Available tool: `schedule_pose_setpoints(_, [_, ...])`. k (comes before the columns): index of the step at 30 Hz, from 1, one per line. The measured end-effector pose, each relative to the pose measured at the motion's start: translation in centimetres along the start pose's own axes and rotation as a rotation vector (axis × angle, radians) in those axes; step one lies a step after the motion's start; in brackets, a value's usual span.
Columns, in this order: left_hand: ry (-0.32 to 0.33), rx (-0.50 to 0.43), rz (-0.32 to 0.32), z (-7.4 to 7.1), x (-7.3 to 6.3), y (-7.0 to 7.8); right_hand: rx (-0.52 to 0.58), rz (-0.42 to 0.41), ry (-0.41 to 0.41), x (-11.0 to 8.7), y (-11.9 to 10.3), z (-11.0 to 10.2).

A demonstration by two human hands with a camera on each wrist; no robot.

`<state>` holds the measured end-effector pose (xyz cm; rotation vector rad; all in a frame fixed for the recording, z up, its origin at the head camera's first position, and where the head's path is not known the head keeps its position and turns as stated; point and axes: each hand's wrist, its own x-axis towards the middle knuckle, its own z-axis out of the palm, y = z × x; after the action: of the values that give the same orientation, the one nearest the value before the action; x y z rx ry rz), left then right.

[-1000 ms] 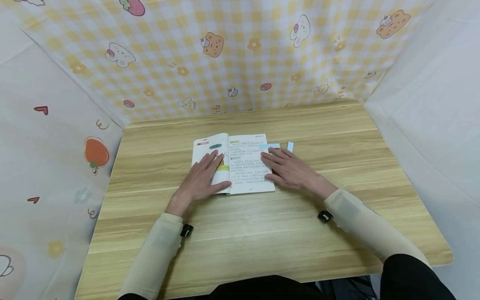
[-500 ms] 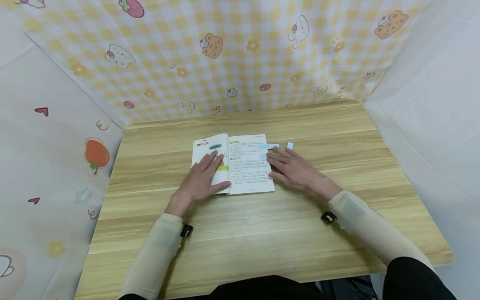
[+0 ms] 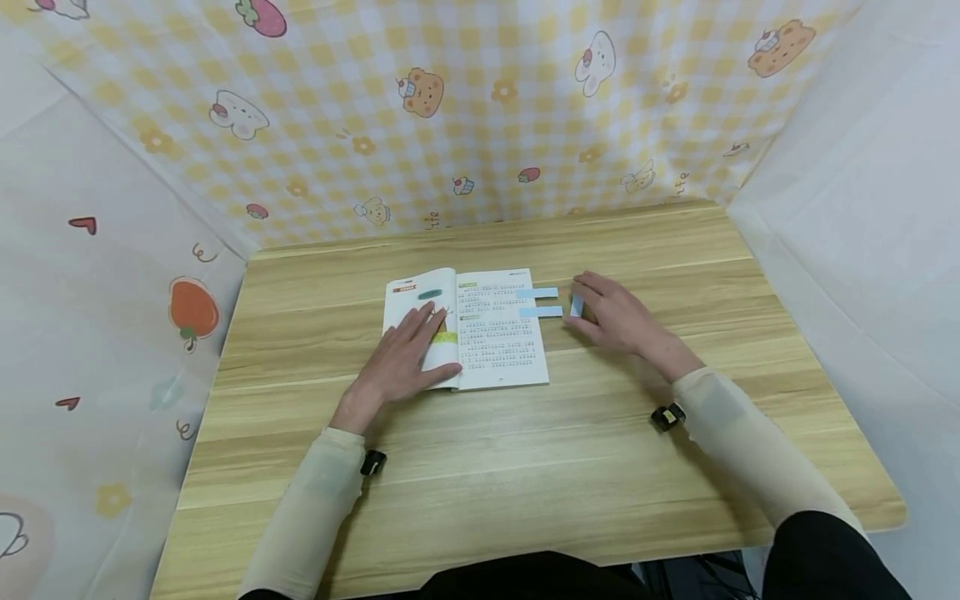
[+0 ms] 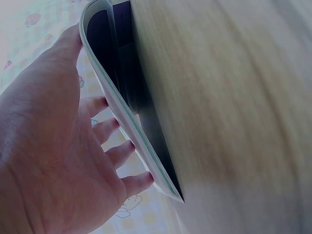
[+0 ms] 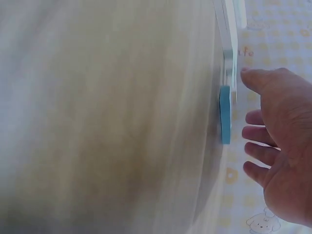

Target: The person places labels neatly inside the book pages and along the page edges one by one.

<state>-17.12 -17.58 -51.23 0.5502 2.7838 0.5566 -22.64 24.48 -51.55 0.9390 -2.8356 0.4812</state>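
Observation:
An open book (image 3: 504, 350) lies on the table, with a picture on its left page and printed text on its right. My left hand (image 3: 408, 358) rests on the left page, fingers spread; the left wrist view shows its fingertips against the raised page edge (image 4: 146, 146). Two pale blue sticky strips (image 3: 538, 292) (image 3: 542, 312) jut past the right page's edge. Right of them sits a small pad of blue sticky notes (image 3: 577, 306). Around that pad hovers my right hand (image 3: 618, 315), thumb and fingers apart; in the right wrist view the pad (image 5: 224, 114) is seen beside the fingers, not gripped.
The wooden table (image 3: 495, 467) extends on all sides of the book. A yellow checked cloth (image 3: 480, 125) hangs behind it, with white cloth (image 3: 97, 333) at the left side.
My right hand has lifted off the right page's edge and moved right to the blue pad. A second blue strip, formerly under its fingers, now shows fully. My left hand stays put.

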Motion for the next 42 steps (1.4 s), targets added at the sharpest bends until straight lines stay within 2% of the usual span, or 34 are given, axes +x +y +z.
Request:
schedule_pose_setpoints(8, [-0.006, -0.005, -0.003, 0.0, -0.1, 0.1, 0.013, 0.072, -0.077, 0.3, 0.7, -0.1])
schedule_pose_setpoints(11, [-0.003, -0.007, 0.0, 0.0, -0.1, 0.1, 0.018, 0.072, -0.069, 0.0, 0.9, 0.1])
schedule_pose_setpoints(17, [0.001, -0.01, 0.004, -0.1, -0.2, 0.1, 0.032, 0.017, -0.011, -1.4, 1.2, -0.2])
schedule_pose_setpoints(21, [0.0, -0.014, 0.003, -0.1, -0.2, 0.2, 0.03, 0.004, -0.015, -2.5, 1.4, -0.6])
schedule_pose_setpoints(26, [0.0, -0.013, 0.005, -0.2, -0.2, 0.2, 0.035, 0.033, -0.04, -3.4, 1.5, -0.9])
schedule_pose_setpoints(33, [-0.001, -0.02, 0.01, -0.1, -0.1, 0.1, 0.008, 0.108, -0.047, -3.2, 1.8, -0.7])
schedule_pose_setpoints(42, [-0.01, -0.007, 0.0, 0.0, -0.1, -0.1, -0.006, 0.126, -0.052, -2.9, 2.0, -0.3])
